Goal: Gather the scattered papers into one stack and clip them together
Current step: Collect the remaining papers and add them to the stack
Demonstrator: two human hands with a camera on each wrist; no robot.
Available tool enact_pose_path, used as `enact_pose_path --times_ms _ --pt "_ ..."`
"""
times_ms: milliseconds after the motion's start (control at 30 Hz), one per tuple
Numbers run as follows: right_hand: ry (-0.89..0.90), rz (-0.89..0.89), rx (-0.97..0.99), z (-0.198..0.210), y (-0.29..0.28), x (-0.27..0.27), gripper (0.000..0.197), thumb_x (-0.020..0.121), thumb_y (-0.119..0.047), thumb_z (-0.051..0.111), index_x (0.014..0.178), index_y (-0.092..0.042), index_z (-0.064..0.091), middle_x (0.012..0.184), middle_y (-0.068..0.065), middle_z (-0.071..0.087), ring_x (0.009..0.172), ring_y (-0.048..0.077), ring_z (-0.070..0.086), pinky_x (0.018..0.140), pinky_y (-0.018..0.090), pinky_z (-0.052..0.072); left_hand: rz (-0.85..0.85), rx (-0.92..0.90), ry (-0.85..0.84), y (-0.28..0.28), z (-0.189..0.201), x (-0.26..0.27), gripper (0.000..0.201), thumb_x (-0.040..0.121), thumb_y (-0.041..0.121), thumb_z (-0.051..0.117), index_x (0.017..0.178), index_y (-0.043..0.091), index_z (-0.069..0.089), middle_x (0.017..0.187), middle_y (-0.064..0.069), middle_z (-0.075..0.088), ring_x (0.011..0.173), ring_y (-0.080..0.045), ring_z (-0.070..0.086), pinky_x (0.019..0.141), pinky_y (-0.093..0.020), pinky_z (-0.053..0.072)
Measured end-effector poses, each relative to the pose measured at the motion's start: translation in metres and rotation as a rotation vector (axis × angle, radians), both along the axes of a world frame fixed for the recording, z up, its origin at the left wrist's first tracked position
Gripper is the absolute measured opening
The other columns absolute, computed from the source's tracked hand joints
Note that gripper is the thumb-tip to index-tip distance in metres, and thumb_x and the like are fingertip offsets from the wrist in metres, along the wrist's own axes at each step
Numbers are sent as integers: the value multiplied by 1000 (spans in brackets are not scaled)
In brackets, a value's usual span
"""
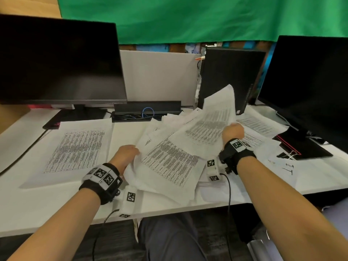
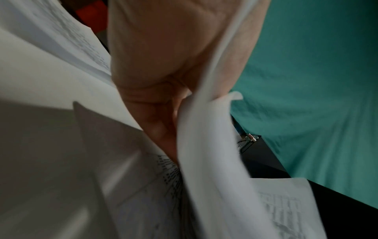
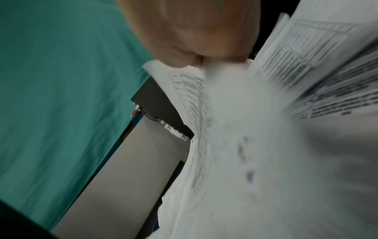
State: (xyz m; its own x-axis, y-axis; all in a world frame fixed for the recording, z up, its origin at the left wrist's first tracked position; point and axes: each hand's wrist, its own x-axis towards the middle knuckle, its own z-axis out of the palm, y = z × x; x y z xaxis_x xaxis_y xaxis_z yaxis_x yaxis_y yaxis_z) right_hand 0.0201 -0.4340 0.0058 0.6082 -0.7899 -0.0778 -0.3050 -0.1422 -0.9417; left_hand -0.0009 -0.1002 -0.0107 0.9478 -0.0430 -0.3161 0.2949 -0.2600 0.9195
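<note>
Printed white papers lie scattered over the white desk point(image 1: 37, 210). My left hand point(image 1: 126, 155) grips the left edge of a loose bundle of sheets point(image 1: 169, 162) at the desk's middle; in the left wrist view its fingers point(image 2: 161, 129) pinch the paper edge point(image 2: 204, 137). My right hand point(image 1: 232, 131) holds a raised, curling sheet point(image 1: 216, 117) over that bundle; the right wrist view shows the hand point(image 3: 196, 32) clenched on the blurred paper point(image 3: 235, 129). One sheet point(image 1: 75, 149) lies flat at the left. More sheets point(image 1: 261, 125) lie at the right. A binder clip point(image 1: 291, 154) sits at the right.
A dark monitor point(image 1: 58, 61) stands at the back left and another point(image 1: 310, 87) at the back right. A black computer case point(image 1: 229, 76) and a cable tray point(image 1: 146, 110) stand behind the papers. A black monitor base point(image 1: 301, 146) lies at the right.
</note>
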Motion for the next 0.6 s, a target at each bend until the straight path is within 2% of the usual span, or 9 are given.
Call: enact_pose_path --times_ms 67,100,167,200,267,367,433,500,600 --pt "151 105 -194 -1 -7 -11 34 100 -18 46 130 -2 54 136 13 56 127 27 52 103 29 39 -19 45 33 1 -1 4 8 91 11 54 91 5 60 98 -19 62 90 -27 56 68 -28 42" --pt "281 259 -323 -3 -9 -24 33 99 -20 48 127 -3 56 133 12 58 124 26 54 101 29 41 -4 54 36 0 2 4 16 92 21 55 102 8 58 101 -16 61 89 -26 56 71 -29 42" --pt "391 321 -426 -9 -4 -28 33 99 -22 49 124 -2 57 129 12 61 122 27 57 98 28 44 15 3 49 -1 7 5 30 95 36 50 115 13 52 95 -6 59 82 -20 55 67 -29 41" --pt "338 323 -277 -15 0 -30 34 99 -21 48 125 0 56 129 14 61 121 28 57 94 27 46 -2 -35 63 -1 7 7 36 97 40 45 119 13 51 97 -4 59 84 -18 56 68 -28 42" --pt "171 281 79 -21 11 -28 36 100 -13 44 128 6 53 131 23 57 121 36 57 85 28 53 -38 -76 96 1 6 10 53 97 49 38 134 12 45 122 -5 56 107 -24 54 87 -34 43" --pt "145 432 220 -30 38 -35 30 97 -3 42 124 9 53 125 28 57 106 38 63 80 38 59 -71 -29 73 1 4 11 66 93 61 36 148 24 29 148 -3 37 137 -24 34 107 -40 25" --pt "214 570 218 -26 49 -37 15 99 -5 46 99 2 59 99 20 65 82 28 65 67 32 60 -88 22 34 -1 1 12 70 87 63 47 144 23 38 144 1 41 135 -24 37 100 -36 29" --pt "214 497 46 -21 45 -30 23 98 -21 52 90 -2 60 79 11 64 78 27 62 72 32 55 -104 104 2 1 -3 14 59 84 48 64 131 13 55 127 -3 58 113 -25 57 86 -29 41" --pt "323 341 -100 -16 10 -24 38 97 -27 52 121 2 56 109 12 62 98 30 60 85 35 50 -166 139 -28 1 -5 14 28 86 25 68 111 11 63 100 -7 68 85 -22 65 70 -28 50"
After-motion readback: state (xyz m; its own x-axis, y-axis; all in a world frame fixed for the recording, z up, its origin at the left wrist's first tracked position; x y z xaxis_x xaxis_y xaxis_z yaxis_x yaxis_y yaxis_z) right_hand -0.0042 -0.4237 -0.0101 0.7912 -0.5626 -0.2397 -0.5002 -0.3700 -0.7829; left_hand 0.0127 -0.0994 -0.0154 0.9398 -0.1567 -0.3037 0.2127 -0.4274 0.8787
